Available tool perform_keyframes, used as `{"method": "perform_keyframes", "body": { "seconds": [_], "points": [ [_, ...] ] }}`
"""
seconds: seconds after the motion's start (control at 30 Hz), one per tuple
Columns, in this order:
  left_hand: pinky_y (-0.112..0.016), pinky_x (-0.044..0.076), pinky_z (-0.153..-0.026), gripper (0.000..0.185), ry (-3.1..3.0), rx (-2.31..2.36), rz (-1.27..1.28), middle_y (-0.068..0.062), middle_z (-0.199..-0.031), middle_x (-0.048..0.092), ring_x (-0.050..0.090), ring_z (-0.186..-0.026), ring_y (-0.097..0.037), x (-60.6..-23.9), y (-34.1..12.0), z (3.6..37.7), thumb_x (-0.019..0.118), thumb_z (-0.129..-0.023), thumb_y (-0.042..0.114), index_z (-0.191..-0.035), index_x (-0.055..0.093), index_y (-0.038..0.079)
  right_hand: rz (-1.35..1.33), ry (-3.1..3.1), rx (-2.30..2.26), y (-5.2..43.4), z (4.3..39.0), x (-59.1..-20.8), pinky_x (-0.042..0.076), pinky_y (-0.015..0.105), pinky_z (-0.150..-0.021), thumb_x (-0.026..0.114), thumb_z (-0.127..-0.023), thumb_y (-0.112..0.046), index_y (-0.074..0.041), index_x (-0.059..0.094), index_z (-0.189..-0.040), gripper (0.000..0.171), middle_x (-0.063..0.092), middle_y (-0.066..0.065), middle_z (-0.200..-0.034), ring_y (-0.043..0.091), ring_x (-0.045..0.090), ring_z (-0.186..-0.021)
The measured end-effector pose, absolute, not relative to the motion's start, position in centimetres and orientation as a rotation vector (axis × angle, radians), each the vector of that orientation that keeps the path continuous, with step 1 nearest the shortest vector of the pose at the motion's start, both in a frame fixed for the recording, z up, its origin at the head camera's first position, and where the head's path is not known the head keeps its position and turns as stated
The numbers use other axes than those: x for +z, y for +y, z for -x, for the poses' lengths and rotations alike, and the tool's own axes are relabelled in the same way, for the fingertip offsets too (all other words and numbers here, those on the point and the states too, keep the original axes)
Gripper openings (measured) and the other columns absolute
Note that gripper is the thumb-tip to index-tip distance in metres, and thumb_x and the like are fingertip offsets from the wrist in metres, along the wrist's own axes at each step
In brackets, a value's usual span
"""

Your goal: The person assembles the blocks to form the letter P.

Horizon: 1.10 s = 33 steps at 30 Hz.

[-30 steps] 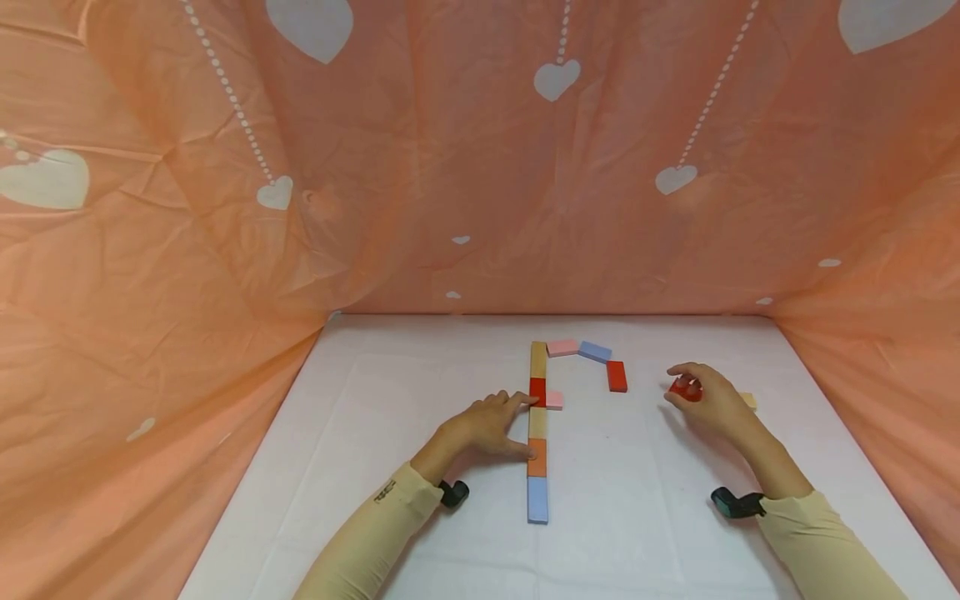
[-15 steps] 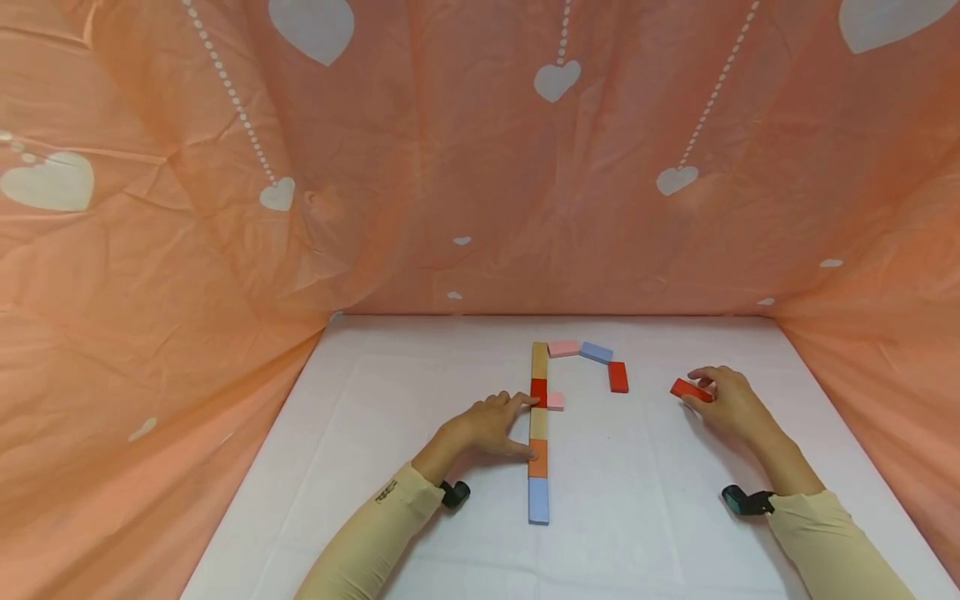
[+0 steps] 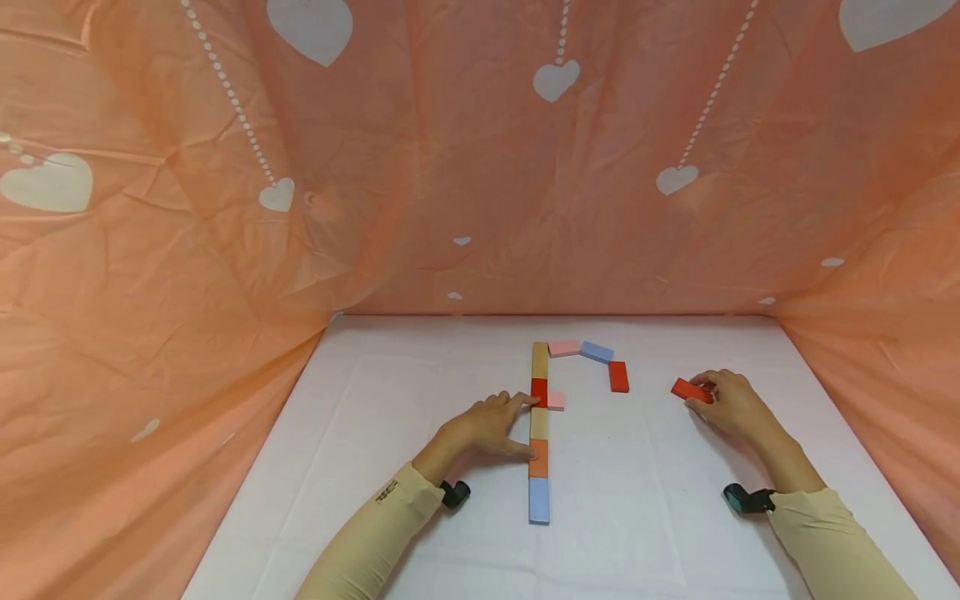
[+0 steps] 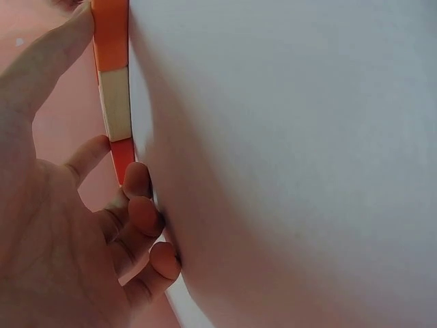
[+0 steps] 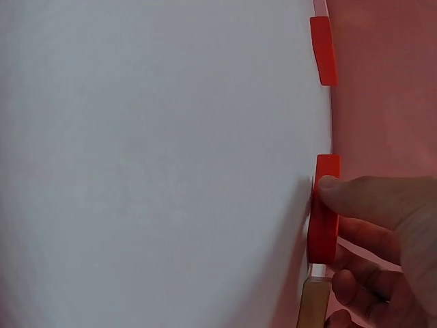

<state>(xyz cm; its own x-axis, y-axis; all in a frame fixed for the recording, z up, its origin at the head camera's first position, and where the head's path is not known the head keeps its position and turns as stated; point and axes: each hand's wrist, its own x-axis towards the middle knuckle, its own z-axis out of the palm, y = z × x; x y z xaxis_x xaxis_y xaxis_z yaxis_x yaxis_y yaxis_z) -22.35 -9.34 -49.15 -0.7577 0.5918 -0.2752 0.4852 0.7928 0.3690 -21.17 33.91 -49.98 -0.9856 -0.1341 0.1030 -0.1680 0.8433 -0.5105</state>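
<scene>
In the head view my left hand (image 3: 489, 425) lies beside a column of flat blocks. Its index finger touches a red block (image 3: 539, 388) and its thumb rests on an orange block (image 3: 538, 461). A natural wood block (image 4: 116, 104) sits between those two, and a blue block (image 3: 538, 502) ends the column at the near side. Over on the right, my right hand (image 3: 738, 407) pinches another red block (image 5: 323, 212) between thumb and fingers. Just past that block in the right wrist view is a wooden block (image 5: 313, 304), which the hand hides in the head view.
From the column's far wooden block (image 3: 540, 360), a pink block (image 3: 564, 348), a blue block (image 3: 597, 352) and a red block (image 3: 618, 377) curve rightward. A small pink block (image 3: 556, 402) adjoins the column's red one. An orange curtain (image 3: 480, 208) stands behind the white tabletop (image 3: 420, 358).
My right hand has shifted rightward, and more of the red block it holds now shows. A wooden block visible behind that hand is now covered. The left hand stays in place.
</scene>
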Motion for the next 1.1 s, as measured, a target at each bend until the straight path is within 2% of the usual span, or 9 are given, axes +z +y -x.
{"method": "perform_keyframes", "body": {
  "seconds": [0.47, 0.73, 1.1],
  "points": [
    [-0.044, 0.048, -0.107, 0.096, 2.602, 0.385, -0.818, -0.008, -0.132, 0.056, 0.055, -0.12, -0.024, -49.2, -9.5, 22.4, 0.083, -0.088, 0.061, -0.165, 0.038, 0.025, -0.304, -2.916, 0.819, 33.6, 21.2, -50.1, 0.048, 0.046, -0.076, 0.084, -0.088, -0.008, 0.009, 0.071, -0.112, 0.032, 0.066, 0.02, -0.094, 0.035, 0.058, -0.088],
    [-0.042, 0.048, -0.105, 0.096, 2.609, 0.379, -0.825, -0.008, -0.131, 0.056, 0.054, -0.118, -0.023, -49.2, -9.5, 22.4, 0.082, -0.088, 0.061, -0.165, 0.038, 0.025, -0.399, -2.895, 0.855, 31.8, 21.4, -49.8, 0.047, 0.049, -0.084, 0.085, -0.089, -0.007, 0.005, 0.073, -0.115, 0.031, 0.066, 0.019, -0.1, 0.037, 0.057, -0.094],
    [-0.043, 0.048, -0.108, 0.095, 2.606, 0.38, -0.816, -0.008, -0.132, 0.056, 0.054, -0.12, -0.023, -49.3, -9.4, 22.4, 0.082, -0.088, 0.062, -0.165, 0.038, 0.027, -0.46, -2.932, 0.901, 28.9, 21.6, -49.3, 0.047, 0.044, -0.085, 0.084, -0.091, -0.01, 0.001, 0.074, -0.121, 0.033, 0.067, 0.015, -0.108, 0.032, 0.055, -0.098]
  ]
}}
